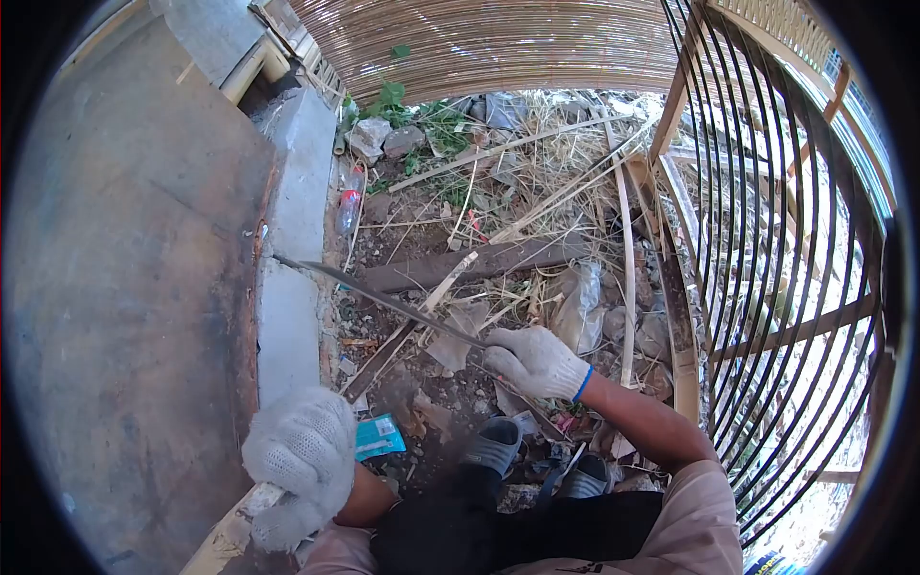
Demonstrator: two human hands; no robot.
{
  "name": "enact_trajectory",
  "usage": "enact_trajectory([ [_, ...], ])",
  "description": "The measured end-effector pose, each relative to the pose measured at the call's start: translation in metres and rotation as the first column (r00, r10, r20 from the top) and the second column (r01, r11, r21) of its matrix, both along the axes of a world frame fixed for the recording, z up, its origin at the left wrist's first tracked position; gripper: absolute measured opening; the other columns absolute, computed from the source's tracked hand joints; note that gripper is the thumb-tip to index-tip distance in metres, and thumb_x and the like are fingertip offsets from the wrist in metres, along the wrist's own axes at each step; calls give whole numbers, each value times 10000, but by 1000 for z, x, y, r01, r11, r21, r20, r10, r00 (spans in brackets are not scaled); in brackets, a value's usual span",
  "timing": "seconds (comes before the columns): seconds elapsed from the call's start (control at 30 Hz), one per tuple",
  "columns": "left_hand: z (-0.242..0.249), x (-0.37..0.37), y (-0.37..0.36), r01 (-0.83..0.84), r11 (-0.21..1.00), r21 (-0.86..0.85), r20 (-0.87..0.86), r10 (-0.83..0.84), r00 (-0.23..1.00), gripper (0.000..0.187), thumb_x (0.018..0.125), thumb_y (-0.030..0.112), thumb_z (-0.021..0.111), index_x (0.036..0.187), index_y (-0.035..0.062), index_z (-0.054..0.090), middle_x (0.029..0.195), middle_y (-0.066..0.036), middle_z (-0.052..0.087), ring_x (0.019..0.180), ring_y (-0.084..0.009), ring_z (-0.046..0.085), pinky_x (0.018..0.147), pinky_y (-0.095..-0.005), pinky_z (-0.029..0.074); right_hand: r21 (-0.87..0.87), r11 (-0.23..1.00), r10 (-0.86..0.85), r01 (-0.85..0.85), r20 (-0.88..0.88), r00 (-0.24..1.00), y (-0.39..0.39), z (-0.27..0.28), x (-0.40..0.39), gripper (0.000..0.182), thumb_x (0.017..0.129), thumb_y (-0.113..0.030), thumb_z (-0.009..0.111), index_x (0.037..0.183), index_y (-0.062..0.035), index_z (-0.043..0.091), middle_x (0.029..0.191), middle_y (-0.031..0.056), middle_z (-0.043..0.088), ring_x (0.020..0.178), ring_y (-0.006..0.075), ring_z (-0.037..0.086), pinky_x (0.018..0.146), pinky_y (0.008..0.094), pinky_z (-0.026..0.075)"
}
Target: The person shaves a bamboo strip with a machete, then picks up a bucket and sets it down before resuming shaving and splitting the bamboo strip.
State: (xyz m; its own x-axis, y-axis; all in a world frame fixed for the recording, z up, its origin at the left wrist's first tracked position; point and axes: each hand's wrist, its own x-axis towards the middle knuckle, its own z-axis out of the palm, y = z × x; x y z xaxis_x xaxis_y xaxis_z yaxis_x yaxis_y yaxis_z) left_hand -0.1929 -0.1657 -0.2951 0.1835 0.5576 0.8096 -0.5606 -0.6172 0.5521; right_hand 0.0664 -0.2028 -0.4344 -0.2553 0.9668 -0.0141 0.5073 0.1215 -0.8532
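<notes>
Right hand point(539, 362), gloved — curled tight round the handle end of a long thin blade point(383, 300); tip over the pale concrete ledge point(293, 326), can't tell if touching. Left hand point(302, 460), also gloved — fingers closed on a pale pole point(226, 539), lower left. Teal packet point(379, 436) on ground nearby.

no text or label can be read.
</notes>
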Motion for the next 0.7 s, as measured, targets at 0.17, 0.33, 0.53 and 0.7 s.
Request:
enact_trajectory([
  [0.17,-5,-9,-6,14,1000,13,-58,-13,998,599,886,656,659,592,165,482,487,20,516,382,-106,471,395,-243,388,25,999,18,-21,111,994,12,-2,3,361,1014,-381,508,1124,-67,647,850,235,676,854,449,660,754,538,510],
  [0.33,-14,-19,5,93,992,81,-37,-91,995,614,887,664,653,579,165,471,467,20,502,370,-104,467,388,-245,390,-79,986,-134,148,160,978,27,-47,15,427,1020,-435,487,1060,-57,681,852,238,687,841,448,668,766,538,508],
  [0.53,-2,-6,-4,-32,998,-49,16,33,999,597,899,638,641,582,154,495,492,10,519,377,-121,465,400,-245,385,-57,978,-182,202,251,951,43,-58,24,473,1021,-452,474,1031,-30,685,874,268,685,866,467,665,781,537,512],
  [0.7,13,6,-5,-27,999,-28,-87,25,996,601,912,634,626,588,144,499,522,-1,531,398,-135,468,411,-249,381,-192,905,-291,381,375,880,57,-107,53,632,1023,-567,403,1030,-20,718,984,285,707,978,466,668,895,528,508],
])
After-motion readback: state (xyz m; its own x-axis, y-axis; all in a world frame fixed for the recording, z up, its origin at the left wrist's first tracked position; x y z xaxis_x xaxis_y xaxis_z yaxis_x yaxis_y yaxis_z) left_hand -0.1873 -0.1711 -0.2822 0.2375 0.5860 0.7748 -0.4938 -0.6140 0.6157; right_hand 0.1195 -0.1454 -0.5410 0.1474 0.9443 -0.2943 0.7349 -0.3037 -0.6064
